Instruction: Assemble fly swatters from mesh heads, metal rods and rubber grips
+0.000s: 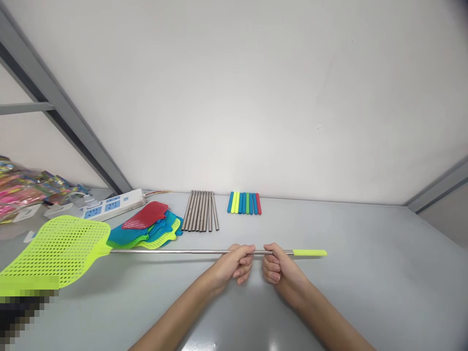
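A fly swatter with a yellow-green mesh head, a long telescopic metal rod and a yellow-green grip lies level across the view, held above the table. My left hand is closed around the middle of the rod. Just to its right, my right hand is closed on the rod near the grip, which sticks out past it. Behind the rod is a pile of swatter heads in red, blue, green and yellow. Several metal rods lie side by side, and to their right is a row of coloured grips.
A white power strip with a plug in it stands at the back left. Beyond it are plastic-wrapped colourful items. The grey table meets a white wall, with grey metal frame posts at the sides.
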`<move>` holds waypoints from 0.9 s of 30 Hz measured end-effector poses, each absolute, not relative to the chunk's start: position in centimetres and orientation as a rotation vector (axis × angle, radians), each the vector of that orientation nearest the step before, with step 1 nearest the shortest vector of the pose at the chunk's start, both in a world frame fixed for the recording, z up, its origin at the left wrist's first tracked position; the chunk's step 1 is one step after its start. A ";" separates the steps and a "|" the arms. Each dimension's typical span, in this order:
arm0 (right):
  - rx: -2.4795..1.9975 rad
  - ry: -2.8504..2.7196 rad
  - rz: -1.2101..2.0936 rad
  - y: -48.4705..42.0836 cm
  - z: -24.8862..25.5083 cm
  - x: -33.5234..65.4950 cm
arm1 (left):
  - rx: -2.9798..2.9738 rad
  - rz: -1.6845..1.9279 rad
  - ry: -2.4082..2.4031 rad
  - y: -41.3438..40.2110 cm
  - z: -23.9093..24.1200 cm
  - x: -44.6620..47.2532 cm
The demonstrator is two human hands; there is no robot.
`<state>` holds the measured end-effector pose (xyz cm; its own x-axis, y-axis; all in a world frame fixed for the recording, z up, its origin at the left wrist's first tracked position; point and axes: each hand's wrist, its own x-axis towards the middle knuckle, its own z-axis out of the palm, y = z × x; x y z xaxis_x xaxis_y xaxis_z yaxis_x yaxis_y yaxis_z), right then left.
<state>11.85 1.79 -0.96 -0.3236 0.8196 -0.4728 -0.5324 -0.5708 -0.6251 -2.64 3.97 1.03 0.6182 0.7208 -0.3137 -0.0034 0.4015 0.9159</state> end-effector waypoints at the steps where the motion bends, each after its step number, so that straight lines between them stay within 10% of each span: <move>1: -0.991 -0.457 1.980 1.8 -0.9 11.9 | 1.070 0.523 0.796 4.0 1.1 -2.7; 27: -1.059 -0.488 1.899 2.5 0.0 13.2 | 1.055 0.568 0.769 4.2 1.9 -3.4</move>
